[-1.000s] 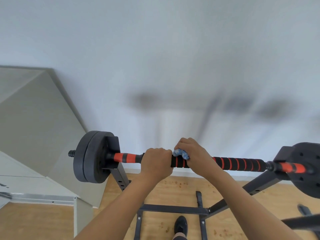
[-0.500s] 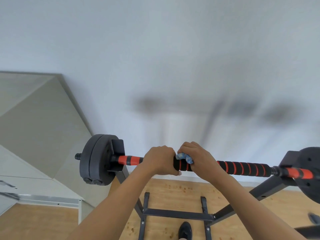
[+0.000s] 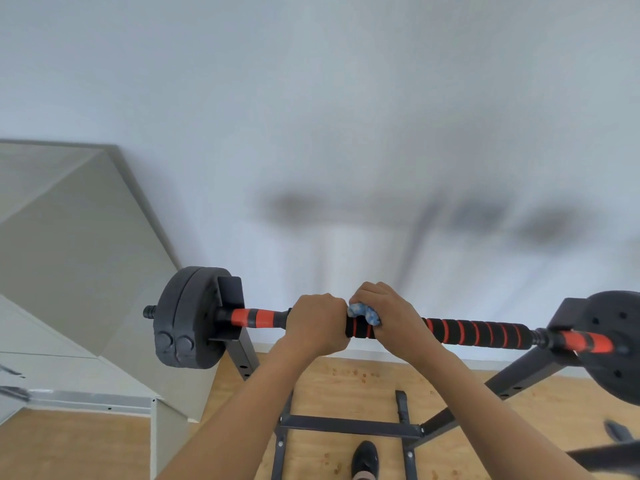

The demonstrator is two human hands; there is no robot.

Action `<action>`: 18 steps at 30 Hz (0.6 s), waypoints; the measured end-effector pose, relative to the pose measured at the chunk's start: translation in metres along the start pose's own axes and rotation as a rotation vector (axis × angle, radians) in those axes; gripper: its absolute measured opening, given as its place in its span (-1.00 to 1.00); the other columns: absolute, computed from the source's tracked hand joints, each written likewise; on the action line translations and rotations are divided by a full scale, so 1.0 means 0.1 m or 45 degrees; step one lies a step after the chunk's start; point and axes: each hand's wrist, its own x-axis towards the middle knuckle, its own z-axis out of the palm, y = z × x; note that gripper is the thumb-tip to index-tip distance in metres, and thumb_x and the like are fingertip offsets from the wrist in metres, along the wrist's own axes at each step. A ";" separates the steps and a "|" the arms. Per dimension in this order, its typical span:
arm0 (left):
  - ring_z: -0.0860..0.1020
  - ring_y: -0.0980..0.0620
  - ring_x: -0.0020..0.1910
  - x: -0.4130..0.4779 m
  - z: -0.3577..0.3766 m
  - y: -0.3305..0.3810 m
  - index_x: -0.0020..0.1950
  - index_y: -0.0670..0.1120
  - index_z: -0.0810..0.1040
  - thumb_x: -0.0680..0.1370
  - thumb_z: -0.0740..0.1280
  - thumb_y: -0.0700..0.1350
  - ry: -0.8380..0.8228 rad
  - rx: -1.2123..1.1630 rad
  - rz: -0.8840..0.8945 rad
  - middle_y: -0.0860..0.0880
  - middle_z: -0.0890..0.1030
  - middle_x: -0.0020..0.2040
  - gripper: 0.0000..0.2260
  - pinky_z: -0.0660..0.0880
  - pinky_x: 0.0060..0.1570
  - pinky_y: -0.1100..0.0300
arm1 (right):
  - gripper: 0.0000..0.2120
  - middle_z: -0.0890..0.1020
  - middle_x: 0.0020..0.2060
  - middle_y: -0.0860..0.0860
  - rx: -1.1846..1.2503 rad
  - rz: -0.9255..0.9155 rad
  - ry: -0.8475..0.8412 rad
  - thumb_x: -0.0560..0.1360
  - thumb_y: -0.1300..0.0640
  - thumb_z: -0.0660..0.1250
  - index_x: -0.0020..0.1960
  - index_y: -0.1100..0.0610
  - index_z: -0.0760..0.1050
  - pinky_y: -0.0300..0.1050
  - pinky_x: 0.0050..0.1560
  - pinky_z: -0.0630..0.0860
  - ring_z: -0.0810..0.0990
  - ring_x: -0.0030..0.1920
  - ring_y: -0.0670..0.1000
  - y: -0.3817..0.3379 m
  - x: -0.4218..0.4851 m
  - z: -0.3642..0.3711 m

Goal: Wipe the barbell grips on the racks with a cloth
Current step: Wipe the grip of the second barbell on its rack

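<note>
A barbell with a black and orange striped foam grip [image 3: 474, 332] lies across a dark rack [image 3: 242, 351], with black weight plates at the left [image 3: 187, 317] and right [image 3: 613, 344] ends. My left hand [image 3: 317, 323] grips the bar left of centre, fingers curled round it. My right hand [image 3: 388, 315] sits right beside it, pressing a crumpled blue and white cloth [image 3: 363, 313] onto the grip. Most of the cloth is hidden under the fingers.
A white wall stands just behind the bar. A grey cabinet [image 3: 69, 271] fills the left side. The rack's floor frame [image 3: 346, 426] crosses the wooden floor below, with my black shoe [image 3: 363, 457] near it. Another dark bar [image 3: 602, 455] enters at lower right.
Both hands stay together on the bar with the cloth. The view has shifted a little, so the barbell sits slightly further right and the left plate looks closer.
</note>
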 end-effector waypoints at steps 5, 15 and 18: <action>0.61 0.04 -0.38 0.16 -0.18 -0.13 -0.11 -0.04 0.59 0.40 0.44 0.04 -0.509 -0.294 -0.009 0.04 0.66 -0.31 -0.81 0.55 -0.23 0.17 | -0.62 0.55 -0.07 -0.18 0.032 -0.010 -0.038 0.44 0.46 0.22 0.02 0.04 0.57 -0.02 -0.13 0.50 0.44 -0.02 -0.03 0.00 -0.01 -0.03; 0.39 -0.01 -0.41 -0.15 0.47 0.03 -0.22 -0.03 0.43 0.44 0.42 -0.23 0.599 0.090 -0.039 0.02 0.44 -0.39 -0.81 0.41 -0.29 0.06 | -0.69 0.54 -0.07 -0.20 0.110 -0.053 -0.113 0.47 0.29 0.12 0.00 0.00 0.55 0.00 -0.04 0.53 0.48 0.00 -0.04 0.11 0.04 -0.08; 0.26 0.01 -0.50 -0.09 0.32 0.06 -0.30 0.00 0.36 0.30 0.47 -0.23 0.516 0.102 -0.052 0.07 0.36 -0.49 -0.71 0.25 -0.40 0.15 | -0.69 0.53 -0.06 -0.18 0.123 -0.059 -0.094 0.48 0.28 0.13 0.01 -0.01 0.55 -0.02 -0.05 0.53 0.46 0.00 -0.06 0.15 0.05 -0.05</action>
